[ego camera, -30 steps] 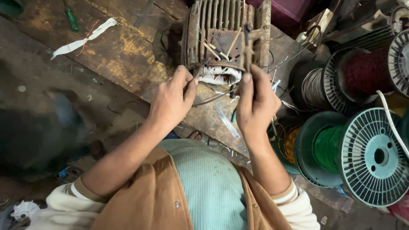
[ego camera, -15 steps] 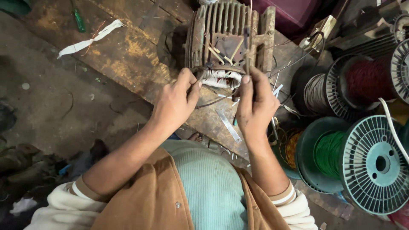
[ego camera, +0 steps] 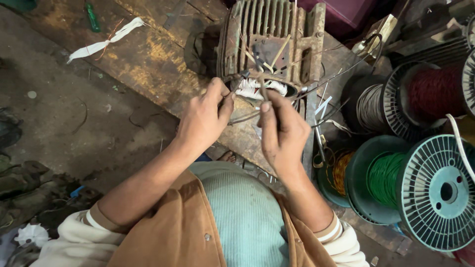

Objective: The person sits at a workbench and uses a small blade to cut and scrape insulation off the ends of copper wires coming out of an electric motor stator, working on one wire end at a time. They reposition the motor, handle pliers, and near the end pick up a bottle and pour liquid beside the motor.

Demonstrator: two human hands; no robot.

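**Copper-brown wire ends pinched in both hands at ribbed motor housing**

Rusty metal motor housing (ego camera: 269,42), ribbed, grey-green paint worn off, sits at far edge of a stained wooden board (ego camera: 148,59) laid on the floor; open end faces the person. White insulation sleeving (ego camera: 257,89) bunched at the opening w/ thin wire leads sticking out, a pale sliver wedged among them.

L hand (ego camera: 203,121): grip clenched, thumb + forefinger pinching a thin wire lead (ego camera: 242,118) just in front of the housing opening. R hand (ego camera: 282,133): grip also closed, thumb + fingers nipping a short lead end (ego camera: 262,94) held upright, touching the white sleeving. Hands near each other, not touching; both just beside the housing's near face.

Right of board, well apart from hands: green wire spool (ego camera: 396,180) w/ grey slotted flange, orange-yellow spool (ego camera: 341,173) beside it, dark red spool (ego camera: 435,91) and grey wire spool (ego camera: 371,106) further back.

Far-left part of board: white cloth strip (ego camera: 106,42), green-handled screwdriver (ego camera: 91,15) near far-left corner. Small white plastic fan (ego camera: 32,233) on floor at near left.

Person wears brown vest over pale-green shirt, cream sleeves.
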